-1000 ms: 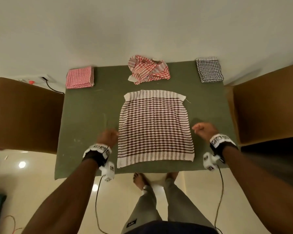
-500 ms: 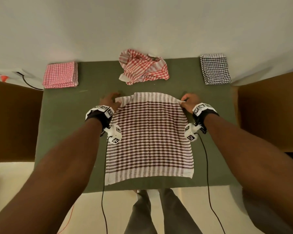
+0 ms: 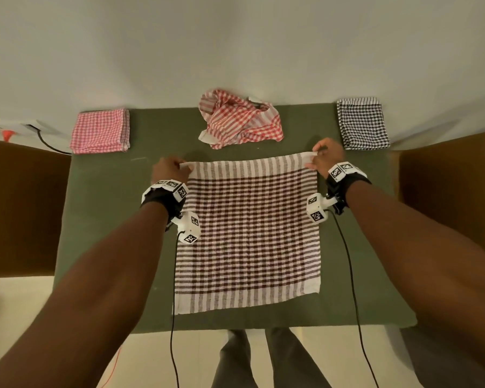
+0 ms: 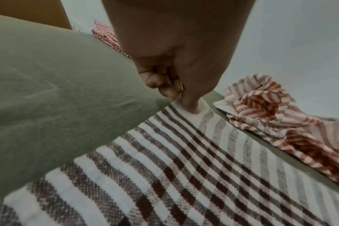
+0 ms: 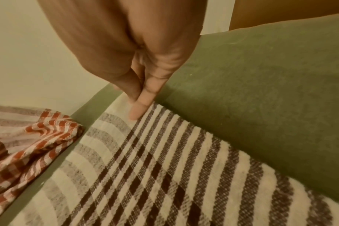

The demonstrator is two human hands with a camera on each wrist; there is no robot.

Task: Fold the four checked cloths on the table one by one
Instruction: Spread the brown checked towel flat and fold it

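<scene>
Green-covered worktop point(image 3: 101, 219) set against a pale wall point(image 3: 235, 46). Brown chairs stand just beside its left edge point(image 3: 17, 208) and right edge point(image 3: 454, 186). A black cable point(image 3: 49, 144) runs past the far left corner.

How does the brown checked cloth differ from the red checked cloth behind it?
The brown checked cloth lies spread flat in a single layer; the red checked cloth sits crumpled in a heap. The left hand and right hand pinch the brown cloth's far corners; nothing touches the red one. Brown is at table centre, red at the far edge. Both are unfolded, with striped borders, on the green table.
</scene>
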